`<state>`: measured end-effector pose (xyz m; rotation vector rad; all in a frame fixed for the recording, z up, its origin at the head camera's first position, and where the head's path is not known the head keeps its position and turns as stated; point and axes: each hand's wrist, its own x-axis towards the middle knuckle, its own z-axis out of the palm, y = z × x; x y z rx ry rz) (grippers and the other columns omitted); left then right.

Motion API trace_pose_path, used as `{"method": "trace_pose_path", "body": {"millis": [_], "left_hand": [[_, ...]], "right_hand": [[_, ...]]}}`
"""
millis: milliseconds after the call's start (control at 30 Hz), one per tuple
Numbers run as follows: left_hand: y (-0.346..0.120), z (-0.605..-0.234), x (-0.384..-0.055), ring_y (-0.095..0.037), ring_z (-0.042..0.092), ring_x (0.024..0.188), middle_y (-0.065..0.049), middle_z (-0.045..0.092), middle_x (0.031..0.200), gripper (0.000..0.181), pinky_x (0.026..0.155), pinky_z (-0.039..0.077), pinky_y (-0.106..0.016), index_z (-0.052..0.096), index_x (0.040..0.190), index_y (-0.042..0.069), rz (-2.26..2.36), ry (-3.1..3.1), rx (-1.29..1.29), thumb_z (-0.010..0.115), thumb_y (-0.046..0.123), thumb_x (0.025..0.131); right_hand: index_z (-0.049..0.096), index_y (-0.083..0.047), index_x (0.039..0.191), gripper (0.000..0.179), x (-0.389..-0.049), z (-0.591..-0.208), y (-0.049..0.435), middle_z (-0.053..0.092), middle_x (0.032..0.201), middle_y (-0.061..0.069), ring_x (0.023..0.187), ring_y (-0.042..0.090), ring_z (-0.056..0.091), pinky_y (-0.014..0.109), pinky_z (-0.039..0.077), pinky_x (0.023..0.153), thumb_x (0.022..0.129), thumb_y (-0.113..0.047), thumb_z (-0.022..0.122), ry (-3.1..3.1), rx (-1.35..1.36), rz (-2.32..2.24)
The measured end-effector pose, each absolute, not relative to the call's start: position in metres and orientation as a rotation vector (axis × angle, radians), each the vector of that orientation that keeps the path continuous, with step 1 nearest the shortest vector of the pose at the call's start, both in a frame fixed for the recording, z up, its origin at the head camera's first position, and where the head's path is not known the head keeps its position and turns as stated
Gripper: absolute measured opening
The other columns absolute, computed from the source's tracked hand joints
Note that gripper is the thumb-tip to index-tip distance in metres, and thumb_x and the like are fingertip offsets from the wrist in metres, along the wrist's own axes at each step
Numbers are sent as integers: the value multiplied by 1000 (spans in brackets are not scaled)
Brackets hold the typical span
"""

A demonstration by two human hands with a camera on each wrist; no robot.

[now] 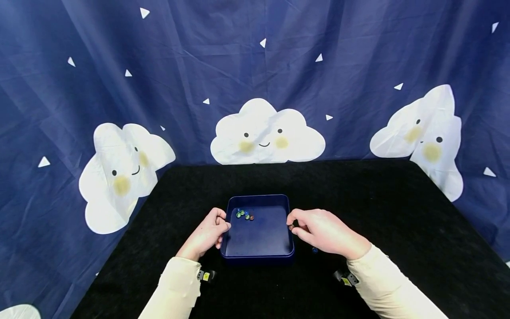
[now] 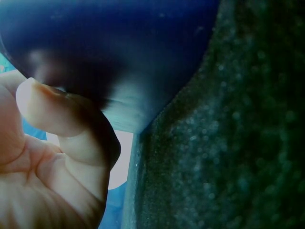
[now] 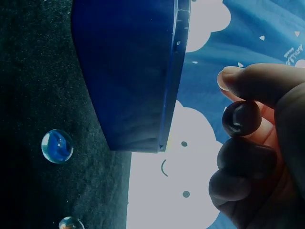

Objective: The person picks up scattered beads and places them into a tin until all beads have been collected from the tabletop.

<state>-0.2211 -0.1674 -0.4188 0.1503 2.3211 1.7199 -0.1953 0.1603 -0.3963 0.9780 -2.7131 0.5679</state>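
A dark blue rectangular tray (image 1: pixel 260 241) with raised walls stands on the black cloth, and several small green, blue and brownish marbles (image 1: pixel 247 217) lie inside near its far left corner. My left hand (image 1: pixel 207 232) holds the tray's left wall, thumb at the rim; in the left wrist view a bent finger (image 2: pixel 52 109) rests against the outer wall (image 2: pixel 143 71). At the right rim, my right hand (image 1: pixel 328 230) pinches a dark brownish marble (image 3: pixel 242 118) between thumb and fingers. The right wrist view shows it above the level of the tray's rim (image 3: pixel 174 86).
On the cloth right of the tray lies a clear marble with a blue swirl (image 3: pixel 57 146), and another marble with orange in it (image 3: pixel 71 223) shows partly at the frame's lower edge. A dark blue curtain (image 1: pixel 235 57) with white clouds hangs behind the black-covered table (image 1: pixel 358 186).
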Motion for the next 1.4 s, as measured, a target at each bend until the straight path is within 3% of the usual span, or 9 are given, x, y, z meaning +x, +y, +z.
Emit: {"method": "trace_pose_path", "body": {"millis": [333,633,833,1067,1400], "left_hand": [[-169,-421,-224,-17,44,49,-9,48,75,31,39,43,-27,38,110,-4,1699,2324,148,56,2,86],[-176,-448,-238,-17,44,48,-9,49,76,33,38,43,-28,39,111,1,1704,2350,126,59,7,85],[-176,-448,-238,-17,44,45,-16,53,78,34,37,41,-26,39,111,-1,1723,2320,154,59,8,85],[-176,-449,-238,-17,44,47,-9,48,76,34,38,42,-27,38,111,0,1732,2308,139,59,7,85],[-174,-443,-234,-18,44,48,-10,49,76,33,39,42,-27,39,111,0,1707,2338,116,58,7,85]], "right_hand": [[58,-33,102,18,-197,-393,165,42,63,-20,57,-2,44,18,41,56,86,-30,65,-2734,947,572],[58,-33,91,11,-203,-395,180,41,58,-20,53,-1,43,21,40,54,84,-31,66,-2836,929,511],[58,-33,86,10,-206,-400,185,43,57,-20,53,-1,44,21,41,55,82,-29,67,-2906,954,517],[59,-29,83,12,-203,-406,188,48,61,-19,56,1,46,23,42,56,79,-28,70,-3067,1008,527],[57,-30,72,17,-200,-414,183,49,64,-18,58,3,47,25,42,53,70,-23,73,-3194,1033,492]]}}
